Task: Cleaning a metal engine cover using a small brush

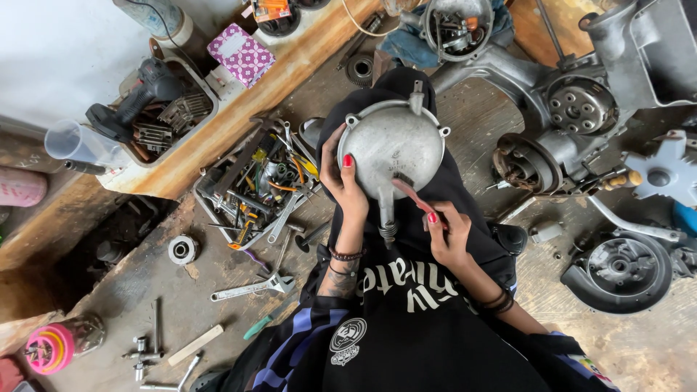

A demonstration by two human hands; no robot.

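A round grey metal engine cover rests on my lap, tilted toward me, with a stub at its top and a neck at its bottom. My left hand grips its left rim, thumb on the face. My right hand holds a thin reddish tool whose tip touches the cover's lower face. Both wrists wear dark bracelets, and black clothing lies beneath the cover.
A tray of mixed hand tools lies left of my knee, with an adjustable wrench on the floor in front of it. A scooter engine block and a round black housing sit to the right. A cordless drill rests in a bin upper left.
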